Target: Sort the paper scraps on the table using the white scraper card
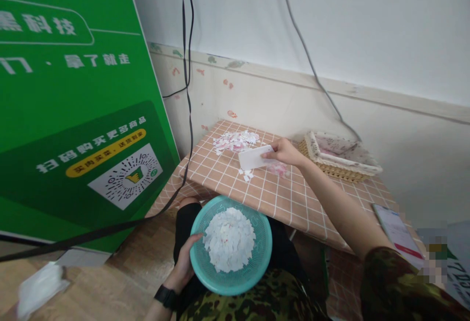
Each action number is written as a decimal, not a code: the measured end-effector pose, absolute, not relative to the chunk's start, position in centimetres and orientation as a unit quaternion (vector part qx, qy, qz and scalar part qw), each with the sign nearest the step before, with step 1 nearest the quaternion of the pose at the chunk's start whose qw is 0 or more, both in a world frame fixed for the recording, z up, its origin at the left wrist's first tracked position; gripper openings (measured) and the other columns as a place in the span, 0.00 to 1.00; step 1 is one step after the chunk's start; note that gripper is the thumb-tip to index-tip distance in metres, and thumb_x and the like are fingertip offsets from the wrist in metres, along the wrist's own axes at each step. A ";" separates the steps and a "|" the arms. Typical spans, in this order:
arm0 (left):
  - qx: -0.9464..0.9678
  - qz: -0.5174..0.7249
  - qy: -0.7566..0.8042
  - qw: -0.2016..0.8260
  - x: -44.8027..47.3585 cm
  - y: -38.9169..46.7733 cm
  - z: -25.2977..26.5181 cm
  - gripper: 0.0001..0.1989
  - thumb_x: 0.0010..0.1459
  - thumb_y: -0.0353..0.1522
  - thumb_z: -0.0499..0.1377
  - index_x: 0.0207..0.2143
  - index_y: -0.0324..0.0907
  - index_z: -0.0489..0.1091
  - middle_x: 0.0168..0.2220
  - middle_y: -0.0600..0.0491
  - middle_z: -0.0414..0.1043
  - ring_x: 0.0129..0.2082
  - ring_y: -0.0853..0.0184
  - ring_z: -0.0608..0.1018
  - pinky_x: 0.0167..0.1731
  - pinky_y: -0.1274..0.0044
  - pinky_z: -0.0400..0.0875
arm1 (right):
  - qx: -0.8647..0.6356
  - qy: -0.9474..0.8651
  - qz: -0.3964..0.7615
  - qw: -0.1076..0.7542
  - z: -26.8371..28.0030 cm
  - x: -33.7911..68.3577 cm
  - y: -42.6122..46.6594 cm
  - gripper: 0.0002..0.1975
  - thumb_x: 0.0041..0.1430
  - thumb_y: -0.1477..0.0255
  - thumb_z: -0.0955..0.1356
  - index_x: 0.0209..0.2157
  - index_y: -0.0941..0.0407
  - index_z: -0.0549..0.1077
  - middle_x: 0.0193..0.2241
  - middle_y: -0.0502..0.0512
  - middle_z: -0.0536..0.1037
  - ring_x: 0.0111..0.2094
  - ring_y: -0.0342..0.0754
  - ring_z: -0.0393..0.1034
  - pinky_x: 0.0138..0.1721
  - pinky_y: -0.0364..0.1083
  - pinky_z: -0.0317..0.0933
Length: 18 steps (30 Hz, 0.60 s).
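My left hand (185, 258) grips the left rim of a round teal plastic basket (263, 257), thumb over the edge. The basket rests at my lap below the table edge and holds a heap of small white paper scraps (230, 240). Over the table, my right hand (285, 152) is closed on the right end of a flat white rectangular card-like piece (253, 158). A few white scraps (246, 175) lie just under its near edge. Behind it spreads a pile of white and pinkish scraps (235, 140); a pinkish patch (278, 168) lies below my right hand.
A brown checked cloth covers the table (293, 203). At the back right stands a cloth-lined wicker basket (338, 157); a phone (396, 233) lies at the right edge. A black strap (189, 135) hangs at the left, before a green cabinet (73, 115). A white bag (40, 289) is on the floor.
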<state>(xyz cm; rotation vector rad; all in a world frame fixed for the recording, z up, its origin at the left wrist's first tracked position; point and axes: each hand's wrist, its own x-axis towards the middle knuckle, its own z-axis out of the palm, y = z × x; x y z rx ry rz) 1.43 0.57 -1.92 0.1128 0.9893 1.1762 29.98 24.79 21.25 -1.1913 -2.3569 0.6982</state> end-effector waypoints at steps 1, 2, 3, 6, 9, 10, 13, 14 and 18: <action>0.051 0.531 0.448 0.718 1.4 0.5 -1.9 0.09 0.49 0.33 0.61 0.31 0.36 0.75 0.27 0.48 0.80 0.27 0.62 0.79 0.35 0.70 0.72 | -0.430 -0.840 0.258 0.207 21.2 30.4 24.7 0.17 0.48 0.60 0.69 0.23 0.62 0.74 0.17 0.49 0.64 0.19 0.39 0.53 0.20 0.41 0.46; 0.051 0.531 0.448 0.717 1.4 0.5 -1.8 0.09 0.49 0.33 0.61 0.31 0.36 0.75 0.27 0.48 0.80 0.27 0.62 0.78 0.34 0.71 0.72 | -0.437 -0.833 0.261 0.215 21.1 30.9 24.6 0.17 0.48 0.59 0.69 0.25 0.62 0.75 0.17 0.49 0.65 0.20 0.39 0.54 0.20 0.41 0.47; 0.051 0.532 0.449 0.716 1.5 0.5 -1.7 0.08 0.49 0.33 0.61 0.30 0.36 0.75 0.26 0.49 0.80 0.26 0.62 0.78 0.34 0.71 0.72 | -0.446 -0.826 0.260 0.227 20.8 31.3 24.5 0.18 0.49 0.58 0.68 0.25 0.62 0.75 0.17 0.49 0.65 0.19 0.39 0.54 0.20 0.41 0.47; 0.052 0.533 0.454 0.712 1.5 0.6 -1.4 0.08 0.48 0.32 0.62 0.30 0.36 0.76 0.28 0.48 0.80 0.27 0.62 0.79 0.34 0.70 0.72 | -0.476 -0.807 0.238 0.257 19.5 32.0 23.8 0.20 0.50 0.56 0.67 0.24 0.61 0.75 0.16 0.49 0.65 0.18 0.39 0.53 0.19 0.41 0.46; 0.053 0.534 0.461 0.707 1.6 0.7 -1.3 0.08 0.47 0.32 0.62 0.30 0.36 0.75 0.27 0.48 0.80 0.27 0.61 0.79 0.33 0.70 0.72 | -0.506 -0.789 0.223 0.268 17.8 32.1 22.6 0.23 0.51 0.53 0.66 0.19 0.60 0.72 0.13 0.48 0.63 0.16 0.39 0.51 0.18 0.41 0.44; 0.052 0.534 0.462 0.706 1.6 0.7 -1.2 0.08 0.47 0.32 0.62 0.29 0.36 0.75 0.27 0.49 0.80 0.26 0.61 0.78 0.33 0.70 0.72 | -0.509 -0.784 0.224 0.274 17.3 32.0 22.1 0.24 0.51 0.53 0.65 0.19 0.60 0.72 0.13 0.48 0.63 0.16 0.39 0.51 0.18 0.42 0.44; 0.051 0.535 0.460 0.707 1.5 0.7 -1.2 0.07 0.47 0.32 0.62 0.28 0.36 0.75 0.25 0.50 0.79 0.25 0.62 0.78 0.32 0.71 0.72 | -0.501 -0.779 0.226 0.300 16.3 31.8 21.0 0.24 0.51 0.52 0.65 0.21 0.60 0.74 0.15 0.48 0.64 0.18 0.39 0.53 0.20 0.42 0.46; 0.053 0.536 0.460 0.706 1.5 0.6 -1.2 0.07 0.47 0.32 0.62 0.27 0.36 0.75 0.25 0.50 0.79 0.25 0.63 0.78 0.32 0.71 0.72 | -0.502 -0.776 0.222 0.310 16.1 31.8 20.7 0.23 0.51 0.52 0.66 0.22 0.60 0.74 0.15 0.48 0.64 0.18 0.40 0.53 0.20 0.42 0.46; 0.052 0.539 0.458 0.705 1.6 0.5 -1.0 0.07 0.47 0.32 0.63 0.28 0.36 0.75 0.26 0.49 0.79 0.26 0.63 0.78 0.33 0.72 0.72 | -0.512 -0.762 0.222 0.328 15.8 31.4 19.7 0.24 0.50 0.51 0.65 0.20 0.59 0.74 0.15 0.49 0.63 0.19 0.42 0.54 0.20 0.43 0.46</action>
